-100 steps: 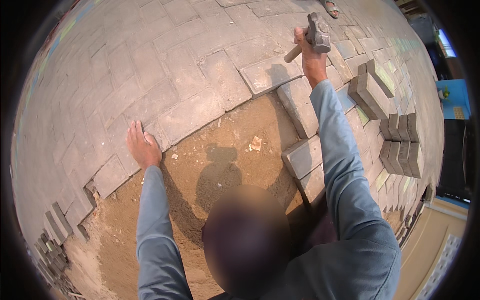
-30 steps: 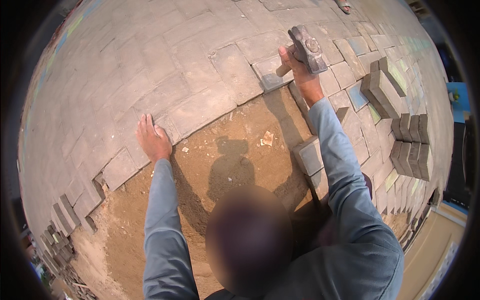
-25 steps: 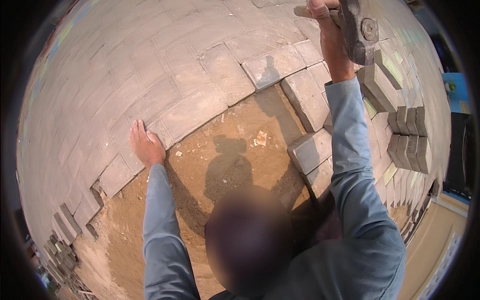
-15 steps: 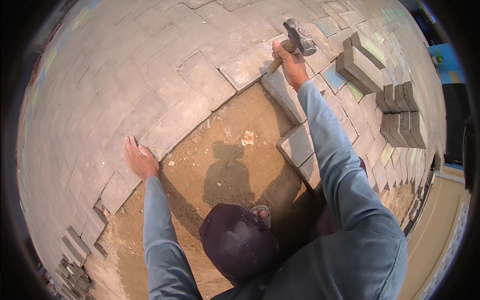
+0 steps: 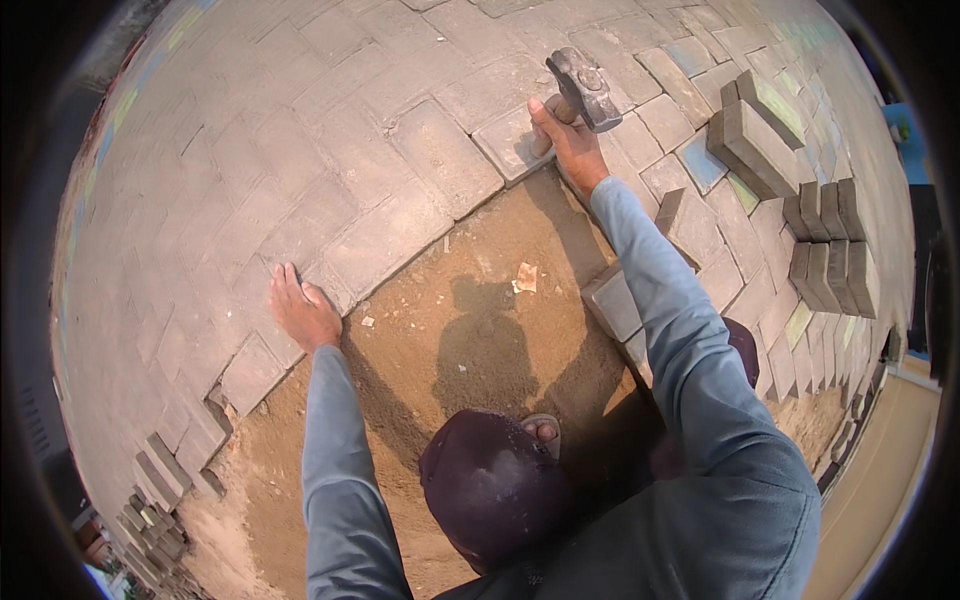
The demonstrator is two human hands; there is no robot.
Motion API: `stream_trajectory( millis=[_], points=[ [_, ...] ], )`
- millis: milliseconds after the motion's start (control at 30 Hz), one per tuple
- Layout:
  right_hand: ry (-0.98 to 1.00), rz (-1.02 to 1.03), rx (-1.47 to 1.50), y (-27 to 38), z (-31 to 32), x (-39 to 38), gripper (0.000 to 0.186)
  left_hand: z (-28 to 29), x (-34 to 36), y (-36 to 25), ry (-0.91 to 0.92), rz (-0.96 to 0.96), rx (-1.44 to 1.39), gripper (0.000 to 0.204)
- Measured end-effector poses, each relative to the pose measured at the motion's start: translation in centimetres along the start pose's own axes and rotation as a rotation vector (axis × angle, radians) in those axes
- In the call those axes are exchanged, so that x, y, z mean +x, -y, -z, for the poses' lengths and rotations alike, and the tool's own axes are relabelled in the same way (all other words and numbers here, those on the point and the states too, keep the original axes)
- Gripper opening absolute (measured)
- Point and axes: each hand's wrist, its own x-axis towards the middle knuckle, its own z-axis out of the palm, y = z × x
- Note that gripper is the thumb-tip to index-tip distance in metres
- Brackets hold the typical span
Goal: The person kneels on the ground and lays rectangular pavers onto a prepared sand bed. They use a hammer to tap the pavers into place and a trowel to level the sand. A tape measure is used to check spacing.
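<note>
My left hand rests open on the grey pavers along the upper left edge of a sandy bed. My right hand grips a hammer by its wooden handle, with its metal head above the pavers at the bed's upper corner; my arm partly hides the pavers along the bed's right side. My knee in dark cloth is at the bottom middle, and my sandalled foot stands on the sand beside it.
A tilted paver lies right of my arm. Further right are larger loose blocks and stacks of several pavers. More loose pavers lie at the lower left. A beige panel is at the far right.
The hammer in my right hand swung high to the upper right, then came down and left above the upper corner. My left hand stayed on the pavers. My sandalled foot has come into view.
</note>
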Motion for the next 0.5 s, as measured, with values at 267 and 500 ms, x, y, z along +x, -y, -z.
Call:
stream_trajectory(
  millis=[267, 500],
  points=[
    [0.046, 0.505, 0.409, 12.8, 2.0, 2.1, 0.027, 0.5, -0.4, 1.0, -0.036, -0.011, 0.015, 0.051],
    [-0.214, 0.296, -0.173, 0.0, 4.2, 3.7, 0.038, 0.2, -0.1, -0.5, -0.037, -0.032, -0.067, 0.051]
  ],
)
